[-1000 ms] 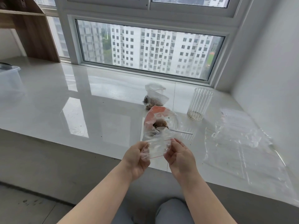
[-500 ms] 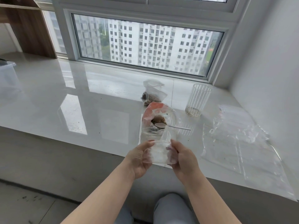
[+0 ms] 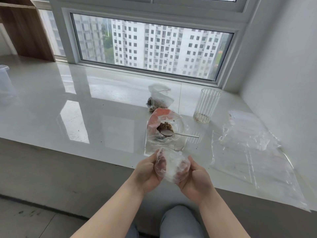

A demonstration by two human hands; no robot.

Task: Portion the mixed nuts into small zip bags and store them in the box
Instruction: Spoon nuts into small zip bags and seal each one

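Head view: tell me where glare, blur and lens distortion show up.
Head view: daylight from the window throws bright reflected patches on the glossy sill; the wide lens bows the window frame and shelf; the small zip bag between the left hand and right hand looks smeared, its contents unclear; the clear plastic sheets show faint highlights.

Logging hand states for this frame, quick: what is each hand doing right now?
Left hand: holds the left side of the small zip bag.
Right hand: holds the right side of the same bag.
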